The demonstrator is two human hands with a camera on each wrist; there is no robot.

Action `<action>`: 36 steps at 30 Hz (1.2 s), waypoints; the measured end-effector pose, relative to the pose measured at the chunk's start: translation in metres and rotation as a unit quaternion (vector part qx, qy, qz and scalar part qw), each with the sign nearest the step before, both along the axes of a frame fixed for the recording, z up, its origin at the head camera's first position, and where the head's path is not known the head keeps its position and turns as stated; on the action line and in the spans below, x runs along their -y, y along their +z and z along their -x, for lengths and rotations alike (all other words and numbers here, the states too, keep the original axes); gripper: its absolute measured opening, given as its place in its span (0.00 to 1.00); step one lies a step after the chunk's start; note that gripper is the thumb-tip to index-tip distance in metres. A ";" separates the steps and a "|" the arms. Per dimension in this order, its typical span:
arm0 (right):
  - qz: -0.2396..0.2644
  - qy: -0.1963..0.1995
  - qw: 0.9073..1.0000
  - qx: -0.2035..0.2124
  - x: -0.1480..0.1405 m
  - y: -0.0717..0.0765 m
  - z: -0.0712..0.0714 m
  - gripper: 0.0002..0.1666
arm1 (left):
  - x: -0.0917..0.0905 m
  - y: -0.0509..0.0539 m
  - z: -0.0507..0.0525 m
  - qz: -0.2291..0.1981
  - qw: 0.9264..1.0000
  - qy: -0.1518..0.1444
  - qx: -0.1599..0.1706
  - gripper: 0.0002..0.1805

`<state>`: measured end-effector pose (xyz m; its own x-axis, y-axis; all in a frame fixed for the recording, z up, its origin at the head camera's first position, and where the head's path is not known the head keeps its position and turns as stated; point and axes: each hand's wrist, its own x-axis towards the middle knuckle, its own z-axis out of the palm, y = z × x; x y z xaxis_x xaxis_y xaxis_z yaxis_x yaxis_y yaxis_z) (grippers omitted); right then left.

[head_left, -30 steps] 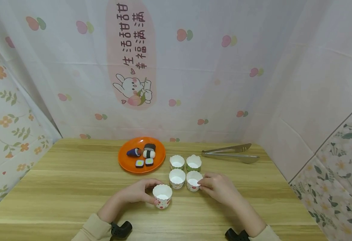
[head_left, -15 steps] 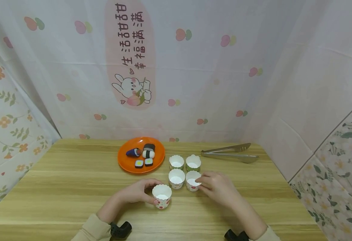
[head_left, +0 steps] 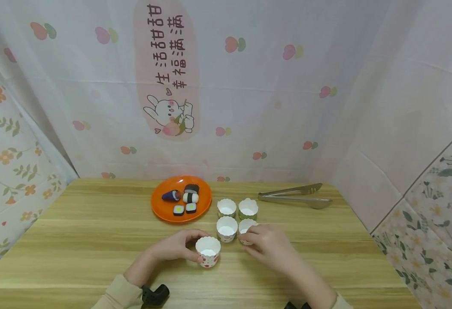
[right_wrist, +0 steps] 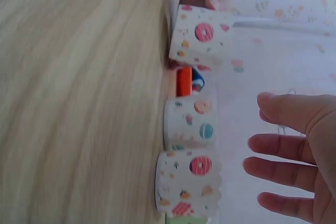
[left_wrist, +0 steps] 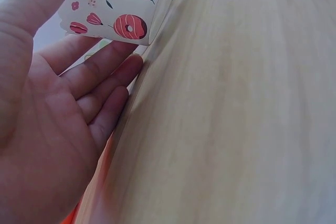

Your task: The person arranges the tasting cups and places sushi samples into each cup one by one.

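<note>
My left hand (head_left: 177, 246) holds a white paper baking cup (head_left: 208, 256) with red prints, thumb on the near side and fingers behind. In the left wrist view the cup (left_wrist: 110, 11) stands upright between thumb and fingers. A square of baking cups sits just beyond: two green ones (head_left: 226, 208) (head_left: 248, 210) behind, two white printed ones (head_left: 227, 231) (head_left: 245, 228) in front. Over the front right cup hovers my right hand (head_left: 270, 246), partly hiding it. The right wrist view shows its fingers (right_wrist: 281, 170) extended, apart from the cups.
An orange plate (head_left: 160, 213) with several sushi-shaped pieces (head_left: 191, 197) lies back left of the cups. Metal tongs (head_left: 287, 197) lie at the back right. A patterned cloth (head_left: 226, 86) hangs behind the wooden table (head_left: 94, 231).
My right hand has come away from the right side of the front right cup and shifted left over it. The left hand and its cup stay in place.
</note>
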<state>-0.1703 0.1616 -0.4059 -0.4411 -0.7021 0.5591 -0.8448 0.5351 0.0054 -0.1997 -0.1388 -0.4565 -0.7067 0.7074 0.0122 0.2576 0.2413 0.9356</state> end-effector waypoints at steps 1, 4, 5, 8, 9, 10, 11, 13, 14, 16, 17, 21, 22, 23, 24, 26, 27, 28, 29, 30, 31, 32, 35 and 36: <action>-0.001 0.002 1.000 -0.001 0.002 0.000 0.000 0.14 | 0.000 0.000 0.000 0.000 1.000 0.000 -0.002 0.30; -0.004 0.004 1.000 0.003 0.008 -0.001 -0.002 0.17 | -0.001 0.000 0.000 0.002 1.000 -0.001 -0.004 0.29; -0.006 0.004 1.000 0.007 0.010 -0.001 -0.003 0.18 | -0.001 0.000 0.000 0.003 1.000 -0.001 -0.005 0.29; -0.016 -0.002 1.000 0.018 0.016 -0.002 -0.005 0.20 | -0.002 0.000 0.000 0.001 1.000 -0.004 -0.003 0.29; -0.021 -0.005 1.000 0.020 0.018 -0.002 -0.006 0.20 | -0.002 0.001 0.000 0.000 1.000 -0.004 -0.003 0.29; -0.026 -0.006 0.999 0.023 0.019 -0.003 -0.006 0.21 | -0.002 0.001 0.000 -0.002 1.000 -0.005 -0.002 0.29; -0.030 -0.009 0.999 0.027 0.021 -0.004 -0.007 0.21 | -0.002 0.001 0.000 -0.004 1.000 -0.006 -0.001 0.29; -0.034 -0.013 0.999 0.034 0.024 -0.005 -0.009 0.21 | -0.002 0.001 0.000 -0.006 1.000 -0.007 -0.001 0.29; -0.035 -0.013 0.999 0.038 0.025 -0.006 -0.009 0.21 | -0.002 0.001 0.000 -0.007 1.000 -0.008 -0.001 0.29; -0.034 -0.012 0.998 0.047 0.027 -0.007 -0.010 0.21 | -0.001 0.001 0.000 -0.008 1.000 -0.010 -0.002 0.29; -0.033 -0.012 0.998 0.051 0.029 -0.008 -0.011 0.21 | -0.001 0.001 0.000 -0.007 1.000 -0.009 -0.002 0.29; -0.032 -0.010 0.997 0.063 0.034 -0.010 -0.011 0.21 | 0.000 0.001 0.001 -0.007 1.000 -0.013 0.000 0.29; -0.034 -0.011 0.997 0.065 0.035 -0.011 -0.011 0.20 | 0.000 0.000 0.001 -0.007 1.000 -0.014 0.000 0.29; -0.037 -0.011 0.997 0.066 0.036 -0.012 -0.011 0.20 | 0.001 0.000 0.001 -0.007 1.000 -0.016 0.000 0.28; -0.040 -0.011 0.997 0.065 0.038 -0.012 -0.011 0.19 | 0.001 0.000 0.002 -0.009 1.000 -0.019 0.000 0.28; -0.043 -0.010 0.997 0.065 0.040 -0.013 -0.011 0.18 | 0.001 -0.001 0.002 -0.011 1.000 -0.023 -0.002 0.27; -0.043 -0.008 0.997 0.066 0.041 -0.013 -0.011 0.17 | 0.001 -0.001 0.002 -0.012 1.000 -0.025 -0.003 0.27; -0.043 -0.007 0.997 0.065 0.042 -0.013 -0.010 0.16 | 0.001 -0.002 0.002 -0.013 1.000 -0.026 -0.003 0.27; -0.042 -0.005 0.997 0.065 0.043 -0.013 -0.010 0.15 | 0.001 -0.002 0.002 -0.014 1.000 -0.027 -0.004 0.27; -0.040 -0.002 0.997 0.066 0.044 -0.013 -0.010 0.14 | 0.001 -0.002 0.002 -0.014 1.000 -0.027 -0.005 0.27; -0.038 0.002 0.997 0.067 0.045 -0.014 -0.010 0.13 | 0.001 -0.002 0.003 -0.013 1.000 -0.027 -0.006 0.27; -0.036 0.006 0.997 0.067 0.046 -0.014 -0.009 0.12 | 0.001 -0.002 0.003 -0.013 1.000 -0.027 -0.006 0.27; -0.030 0.016 0.998 0.060 0.048 -0.014 -0.009 0.09 | 0.000 -0.002 0.002 -0.012 1.000 -0.025 -0.004 0.27; -0.028 0.019 0.998 0.058 0.048 -0.015 -0.009 0.09 | 0.000 -0.002 0.002 -0.012 1.000 -0.024 -0.004 0.27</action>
<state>-0.1612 0.1132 -0.4208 -0.4726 -0.7483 0.4654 -0.8613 0.5039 -0.0644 -0.2020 -0.1392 -0.4582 -0.6719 0.7398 0.0360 0.2763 0.2053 0.9389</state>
